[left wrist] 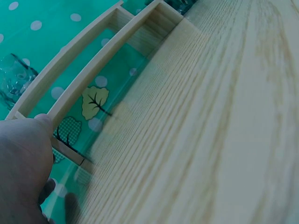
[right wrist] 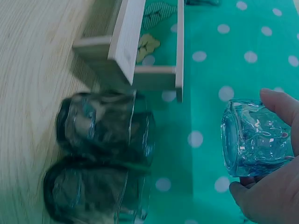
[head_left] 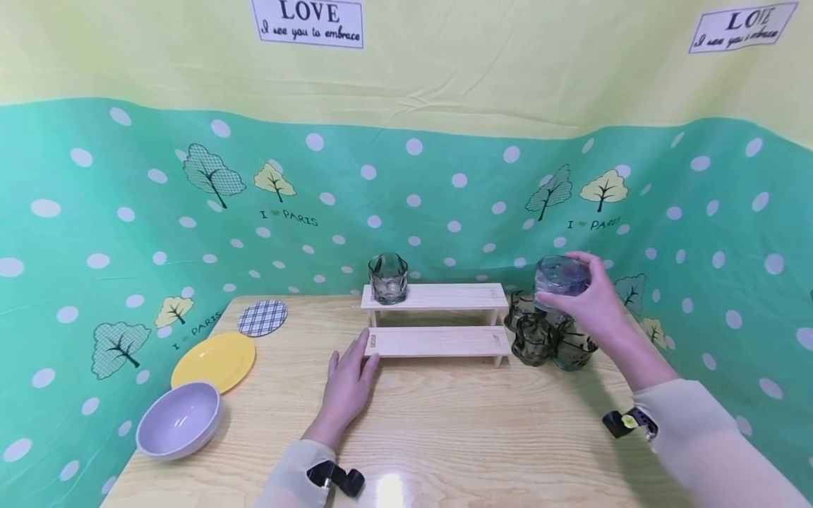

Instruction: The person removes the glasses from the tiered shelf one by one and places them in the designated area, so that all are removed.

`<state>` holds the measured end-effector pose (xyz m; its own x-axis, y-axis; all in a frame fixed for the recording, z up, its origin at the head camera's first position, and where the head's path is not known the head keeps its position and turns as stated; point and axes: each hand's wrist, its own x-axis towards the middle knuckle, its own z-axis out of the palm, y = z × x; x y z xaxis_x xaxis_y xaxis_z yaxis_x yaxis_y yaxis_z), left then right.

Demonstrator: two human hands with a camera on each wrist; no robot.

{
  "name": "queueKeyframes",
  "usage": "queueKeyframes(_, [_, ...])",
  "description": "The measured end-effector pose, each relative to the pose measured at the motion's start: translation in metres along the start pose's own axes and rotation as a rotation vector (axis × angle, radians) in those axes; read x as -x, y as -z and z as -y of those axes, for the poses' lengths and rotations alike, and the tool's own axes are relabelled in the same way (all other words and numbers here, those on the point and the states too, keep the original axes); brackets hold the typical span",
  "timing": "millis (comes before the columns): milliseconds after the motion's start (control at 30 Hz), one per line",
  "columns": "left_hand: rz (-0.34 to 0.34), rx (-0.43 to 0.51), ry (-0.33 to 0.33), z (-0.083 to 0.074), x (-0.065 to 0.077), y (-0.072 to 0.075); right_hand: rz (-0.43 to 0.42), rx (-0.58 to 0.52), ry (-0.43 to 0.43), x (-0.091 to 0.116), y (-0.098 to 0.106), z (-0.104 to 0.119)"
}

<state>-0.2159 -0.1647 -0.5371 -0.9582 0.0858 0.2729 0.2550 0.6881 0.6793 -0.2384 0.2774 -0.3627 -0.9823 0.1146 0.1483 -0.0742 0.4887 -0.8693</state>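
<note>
My right hand (head_left: 597, 303) grips a clear bluish glass tumbler (head_left: 559, 274) between thumb and fingers, raised to the right of a two-step wooden rack (head_left: 438, 342). In the right wrist view the tumbler (right wrist: 254, 135) lies sideways across the picture. Below it, several smoky dark tumblers (head_left: 533, 341) are grouped on the table beside the rack. Another dark tumbler (head_left: 388, 280) stands upright on the upper step's left end. My left hand (head_left: 348, 388) touches the lower step's left end with fairly straight fingers; in the left wrist view its thumb (left wrist: 43, 120) meets the rack's edge.
On the left side of the table (head_left: 419, 423) are a purple bowl (head_left: 179, 421), a yellow plate (head_left: 212, 362) and a round checked mat (head_left: 262, 317). A green and yellow printed cloth (head_left: 394, 190) hangs close behind the rack and along both sides.
</note>
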Motion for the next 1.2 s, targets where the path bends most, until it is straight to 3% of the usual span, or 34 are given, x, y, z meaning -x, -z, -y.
queueKeyframes(267, [0.003, 0.001, 0.002, -0.001, -0.001, 0.000, -0.050, 0.049, -0.042, -0.005, 0.023, -0.019])
queueKeyframes(500, [0.010, -0.004, 0.017, -0.002, -0.001, 0.001, -0.075, 0.020, -0.091, -0.014, 0.038, -0.041])
queueKeyframes(900, [0.005, 0.001, 0.011, 0.000, -0.001, -0.001, -0.101, 0.013, -0.174, -0.022, 0.056, -0.069])
queueKeyframes(1200, [0.002, 0.001, 0.009, 0.000, -0.001, -0.001, -0.104, 0.079, -0.176, -0.024, 0.063, -0.090])
